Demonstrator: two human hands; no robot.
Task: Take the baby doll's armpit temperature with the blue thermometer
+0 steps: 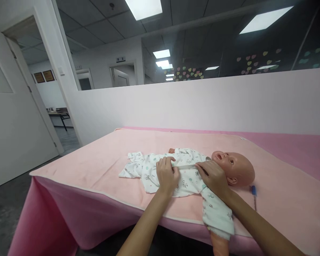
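A baby doll lies on its back, its head toward the right, dressed in a white printed baby outfit. My left hand is closed on the outfit's front edge around the doll's waist, with the fingers curled. Up by the chest and neck, my right hand pinches the same front edge. A pale strip of the cloth edge runs taut between both hands. The doll's near arm hangs over the table's front edge, its sleeve reaching down to the forearm. My fingers partly cover the cloth they grip.
A peach blanket lies over a pink cloth on the table. Right of the doll's head is a small blue-ended stick-like object. Behind the table stands a white half wall with glass above. An open door is at left.
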